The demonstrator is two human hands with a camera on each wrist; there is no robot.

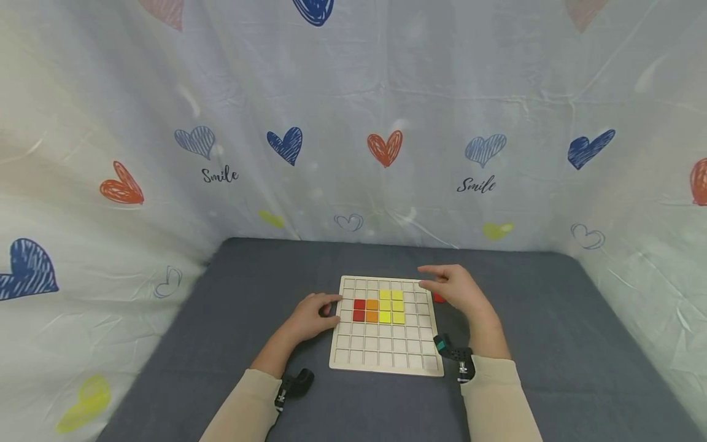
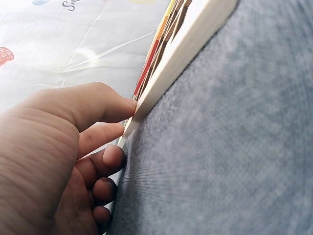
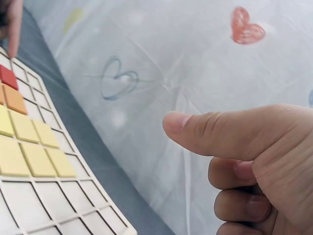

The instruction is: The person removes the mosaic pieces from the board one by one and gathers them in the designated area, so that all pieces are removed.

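Note:
A wooden grid board (image 1: 385,361) lies on the dark cloth. Red tiles (image 1: 359,310), orange tiles (image 1: 372,310) and several yellow tiles (image 1: 391,307) fill cells in its upper middle. The left hand (image 1: 305,317) touches the board's left edge with thumb and forefinger spread apart; in the left wrist view the thumb tip meets the wooden rim. Over the board's top right corner, the right hand (image 1: 454,287) has thumb and forefinger apart, with nothing visible between them. Its other fingers (image 3: 239,205) curl inward. Beside the board, partly hidden under that hand, is a red piece (image 1: 439,298).
The dark cloth-covered table (image 1: 530,319) surrounds the board. Behind it hangs a pale curtain (image 1: 342,110) printed with hearts and writing. Each wrist wears a strap with a small black camera (image 1: 301,383).

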